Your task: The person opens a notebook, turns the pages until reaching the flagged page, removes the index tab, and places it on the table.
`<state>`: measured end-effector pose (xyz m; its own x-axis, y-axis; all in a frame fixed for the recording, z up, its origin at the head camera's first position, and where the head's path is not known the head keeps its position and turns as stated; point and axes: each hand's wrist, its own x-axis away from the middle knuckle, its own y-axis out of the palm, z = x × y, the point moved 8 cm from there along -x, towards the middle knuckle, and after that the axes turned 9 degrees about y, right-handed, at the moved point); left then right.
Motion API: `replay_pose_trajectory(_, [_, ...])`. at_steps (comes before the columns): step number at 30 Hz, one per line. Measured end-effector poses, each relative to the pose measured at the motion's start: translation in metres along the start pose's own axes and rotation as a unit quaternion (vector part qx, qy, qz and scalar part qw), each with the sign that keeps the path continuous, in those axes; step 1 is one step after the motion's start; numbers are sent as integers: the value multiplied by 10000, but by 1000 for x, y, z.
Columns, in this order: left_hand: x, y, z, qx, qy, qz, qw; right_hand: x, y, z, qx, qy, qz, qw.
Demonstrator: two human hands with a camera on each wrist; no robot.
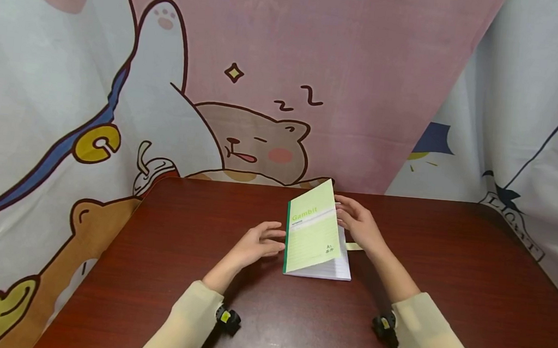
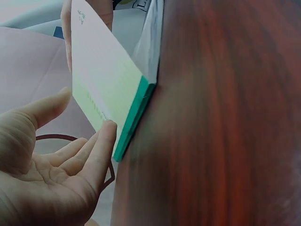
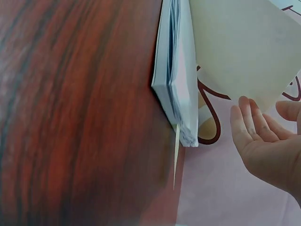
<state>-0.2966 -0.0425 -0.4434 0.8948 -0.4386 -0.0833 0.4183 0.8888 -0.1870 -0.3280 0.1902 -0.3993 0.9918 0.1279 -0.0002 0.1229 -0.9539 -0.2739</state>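
A light-green notebook (image 1: pixel 311 226) with "Gambit" on its cover and a dark green spine lies on the table, its front cover lifted at a slant. Lined white pages (image 1: pixel 343 264) show beneath the cover. A pale yellow strip (image 1: pixel 354 246) juts out from the right side. My left hand (image 1: pixel 256 246) is beside the spine, fingers extended and thumb apart from them. On the other side, my right hand (image 1: pixel 361 224) has its fingers at the raised cover's inner face (image 3: pixel 249 52), nearly straight, with the thumb held away; whether they touch it is hard to tell.
The dark red-brown wooden table (image 1: pixel 171 296) spreads around the notebook. Behind it hangs a pink and white cloth (image 1: pixel 389 84) printed with cartoon animals. Small black devices (image 1: pixel 229 320) are worn at both wrists, over pale sleeves.
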Motion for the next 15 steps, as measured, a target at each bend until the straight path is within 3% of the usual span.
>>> replay_pose_trajectory(8, [1,-5,11,-93,92,41,9999,-1,6,-8,-448,-220,-82,9987])
replay_pose_trajectory(15, [2,-5,21,54,253,-49,9997,0,12,-16,-536,-295,-130,9980])
